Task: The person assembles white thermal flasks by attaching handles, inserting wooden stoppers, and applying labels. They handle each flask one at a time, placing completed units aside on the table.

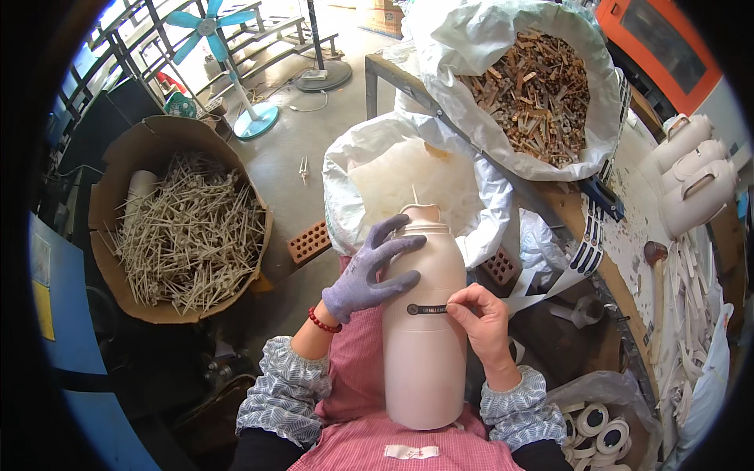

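Pale pink bottle shell (425,365), between both grips, base against the apron (369,451), jagged neck pointing away from the wearer. Dark label strip (426,310) across its front wall, just left of the right grip. Left grip (375,271): gloved hand, fingers spread wide, laid over the shell's upper side; not wrapped round it. Right grip (481,318): bare hand, thumb and index closed in a pinch on the label's right end. Can't tell if the label's left end is stuck down.

Risks, my read: label could go on crooked if the right pinch pulls up or down; could crease or trap air on the curved wall; adhesive could weaken from bare fingertips. Shell could roll if the left grip, only laid on it, lets up, since the lap is soft. Jagged neck might catch the glove.

Further out: open white sack (493,192) beyond the left grip; cardboard box (106,216) of thin pale pieces (192,243) well left of it. Right of the right grip: label ribbon (589,247) at the surface (638,208) edge; bag of white rings (593,420) lower right, nearer the wearer.
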### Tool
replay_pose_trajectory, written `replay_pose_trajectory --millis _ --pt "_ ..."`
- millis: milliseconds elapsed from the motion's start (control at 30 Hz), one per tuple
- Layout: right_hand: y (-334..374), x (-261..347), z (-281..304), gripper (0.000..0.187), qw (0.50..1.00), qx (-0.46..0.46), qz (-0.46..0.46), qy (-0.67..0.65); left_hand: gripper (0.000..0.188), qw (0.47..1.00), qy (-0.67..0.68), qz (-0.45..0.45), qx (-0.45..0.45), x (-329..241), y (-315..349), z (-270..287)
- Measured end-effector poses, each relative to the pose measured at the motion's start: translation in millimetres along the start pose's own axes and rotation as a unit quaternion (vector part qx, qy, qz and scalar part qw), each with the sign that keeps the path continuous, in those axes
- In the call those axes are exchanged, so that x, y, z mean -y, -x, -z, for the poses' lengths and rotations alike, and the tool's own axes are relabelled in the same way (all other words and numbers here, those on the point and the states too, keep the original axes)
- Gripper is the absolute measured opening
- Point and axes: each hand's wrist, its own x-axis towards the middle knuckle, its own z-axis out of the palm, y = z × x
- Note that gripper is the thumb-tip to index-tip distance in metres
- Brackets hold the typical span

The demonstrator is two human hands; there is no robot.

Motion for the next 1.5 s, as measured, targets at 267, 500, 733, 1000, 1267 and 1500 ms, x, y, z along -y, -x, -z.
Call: replay_pose_trajectory --millis 267,500,733,1000,1267,1500 --pt "-6 -2 0 0.01 0.999 -0.023 -0.004 0.035 0.059 0.998 0.045 0.034 0.009 3 -4 1" --pt "-6 -6 6 0.009 0.997 -0.03 -0.006 0.065 0.074 0.999 -0.013 0.015 0.036 1 -9 -1" --pt "-7 -18 10 0.012 0.997 -0.064 -0.01 0.037 0.076 0.995 0.033 0.084 0.031 4 -31 2" --pt "-3 -13 -3 0.042 0.935 -0.164 0.123 0.288 0.063 0.933 -0.293 0.183 0.103 -31 -108 -14" --pt "-4 -83 38 0.027 0.998 -0.063 -0.008 -0.026 0.035 0.991 0.033 0.126 -0.04 -109 -33 34" --pt "12 19 -30 0.027 0.977 0.103 0.026 -0.187 0.025 0.972 -0.203 -0.021 -0.116 -212 34 117"
